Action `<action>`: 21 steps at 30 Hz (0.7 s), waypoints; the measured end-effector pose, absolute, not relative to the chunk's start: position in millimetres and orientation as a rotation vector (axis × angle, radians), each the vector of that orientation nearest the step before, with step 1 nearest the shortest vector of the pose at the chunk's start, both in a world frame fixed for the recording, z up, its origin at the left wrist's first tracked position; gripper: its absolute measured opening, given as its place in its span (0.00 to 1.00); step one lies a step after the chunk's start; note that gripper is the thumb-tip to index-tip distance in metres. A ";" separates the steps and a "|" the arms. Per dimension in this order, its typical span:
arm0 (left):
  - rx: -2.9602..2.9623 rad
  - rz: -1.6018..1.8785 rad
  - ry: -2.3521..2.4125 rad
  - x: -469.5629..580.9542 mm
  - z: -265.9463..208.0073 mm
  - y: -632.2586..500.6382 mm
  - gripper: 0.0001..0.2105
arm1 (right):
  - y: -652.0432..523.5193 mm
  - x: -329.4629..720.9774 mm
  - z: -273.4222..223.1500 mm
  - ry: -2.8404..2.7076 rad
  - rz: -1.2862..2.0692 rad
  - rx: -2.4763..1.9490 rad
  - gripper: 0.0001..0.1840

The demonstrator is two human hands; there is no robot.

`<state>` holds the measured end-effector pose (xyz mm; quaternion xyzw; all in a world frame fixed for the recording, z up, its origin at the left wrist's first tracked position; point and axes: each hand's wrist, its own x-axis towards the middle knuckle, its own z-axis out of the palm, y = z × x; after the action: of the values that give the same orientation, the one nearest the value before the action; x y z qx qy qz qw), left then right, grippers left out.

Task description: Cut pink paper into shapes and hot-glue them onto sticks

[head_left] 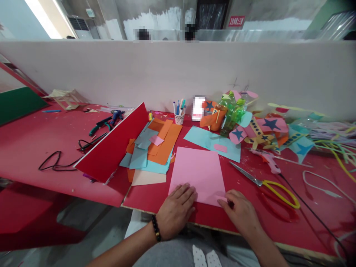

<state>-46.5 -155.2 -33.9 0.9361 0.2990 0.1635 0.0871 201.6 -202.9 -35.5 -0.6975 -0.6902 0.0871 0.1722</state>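
A large sheet of pink paper [197,170] lies flat on the red tabletop in front of me. My left hand [179,207] rests palm down on its lower left part, fingers stretched out. At the sheet's lower right corner, my right hand [240,211] has thumb and forefinger closed on what looks like a small pink paper piece [221,198], which blends with the sheet beneath. A small dark spot shows between those fingers, and I cannot make out what it is. Just right of the sheet are scissors [261,182] with yellow and red handles, blades apart from the paper.
Orange and blue paper pieces [164,144] lie at left beside an upright red board [116,148]. Behind are a blue sheet [200,137], a pen cup [179,118] and green bottles [230,115]. A pink glue gun [268,161] trails its cord at right.
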 end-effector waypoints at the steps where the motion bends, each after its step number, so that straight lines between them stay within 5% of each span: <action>1: 2.791 0.491 0.895 -46.5 -33.5 -155.2 0.20 | -203.0 201.2 -35.2 -1.952 0.251 -1.977 0.15; 21: 2.875 0.449 0.843 -51.3 -37.9 -157.7 0.20 | -214.5 206.9 -29.7 -1.810 0.620 -1.791 0.15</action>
<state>-51.3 -157.7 -37.9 0.9476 0.2777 0.1479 0.0560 206.9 -214.5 -29.7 -0.6604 -0.6674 0.2287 0.2573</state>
